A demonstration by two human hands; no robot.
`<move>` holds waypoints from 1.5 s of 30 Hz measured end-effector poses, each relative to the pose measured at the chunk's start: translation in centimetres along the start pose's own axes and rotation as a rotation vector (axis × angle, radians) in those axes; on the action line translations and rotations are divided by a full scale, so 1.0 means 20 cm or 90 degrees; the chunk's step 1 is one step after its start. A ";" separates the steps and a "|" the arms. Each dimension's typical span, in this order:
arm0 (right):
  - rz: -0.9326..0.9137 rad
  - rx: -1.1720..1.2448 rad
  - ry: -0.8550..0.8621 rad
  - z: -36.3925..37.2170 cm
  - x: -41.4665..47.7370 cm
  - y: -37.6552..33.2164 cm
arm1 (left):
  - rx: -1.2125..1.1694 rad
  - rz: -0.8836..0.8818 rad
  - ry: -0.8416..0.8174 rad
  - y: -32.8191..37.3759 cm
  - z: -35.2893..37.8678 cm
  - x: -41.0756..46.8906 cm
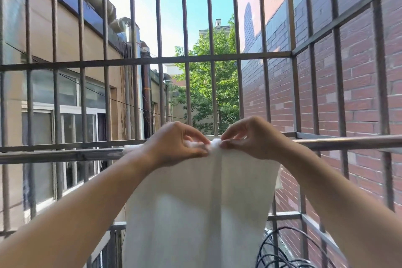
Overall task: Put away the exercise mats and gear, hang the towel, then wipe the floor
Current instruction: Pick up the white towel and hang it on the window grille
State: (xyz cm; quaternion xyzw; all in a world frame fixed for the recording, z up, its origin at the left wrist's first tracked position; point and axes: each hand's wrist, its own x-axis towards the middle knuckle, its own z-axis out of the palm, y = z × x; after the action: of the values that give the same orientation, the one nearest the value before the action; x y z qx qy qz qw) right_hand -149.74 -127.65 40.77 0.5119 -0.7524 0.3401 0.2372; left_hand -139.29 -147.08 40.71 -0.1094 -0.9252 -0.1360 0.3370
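Observation:
A white towel point(195, 206) hangs draped over a horizontal metal rail point(65, 155) inside a barred window cage. My left hand point(174, 144) pinches the towel's top fold on the rail, left of the middle. Close beside it, my right hand point(252, 139) pinches the same fold, and a small bunched bit of cloth shows between the two hands. The towel falls straight down below the rail, with a vertical crease under the hands. Both forearms reach in from the bottom corners.
Metal bars point(187, 28) enclose the space ahead, on both sides and above. A red brick wall point(359, 98) stands close on the right. Coiled black cable point(280, 252) lies at the lower right by the cage floor. Buildings and a tree lie beyond the bars.

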 end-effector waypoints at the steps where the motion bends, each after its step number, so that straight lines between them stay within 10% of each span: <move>1: -0.001 -0.006 0.011 -0.01 -0.01 0.00 | -0.011 0.002 0.021 -0.01 0.01 0.00; 18: 0.049 -0.013 0.049 -0.20 0.03 0.16 | -0.140 -0.062 0.126 -0.02 0.00 0.17; 24: 0.078 -0.023 0.007 -0.21 0.02 0.14 | -0.081 -0.183 -0.095 -0.05 0.05 0.20; 45: -0.006 -0.030 0.099 -0.02 -0.08 0.02 | 0.042 -0.012 0.219 -0.23 -0.14 -0.30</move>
State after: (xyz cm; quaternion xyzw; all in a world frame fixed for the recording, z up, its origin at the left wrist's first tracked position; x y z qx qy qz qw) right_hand -149.51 -126.21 39.73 0.4818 -0.7370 0.3601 0.3083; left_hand -134.38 -153.01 38.04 -0.0650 -0.8588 -0.1253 0.4925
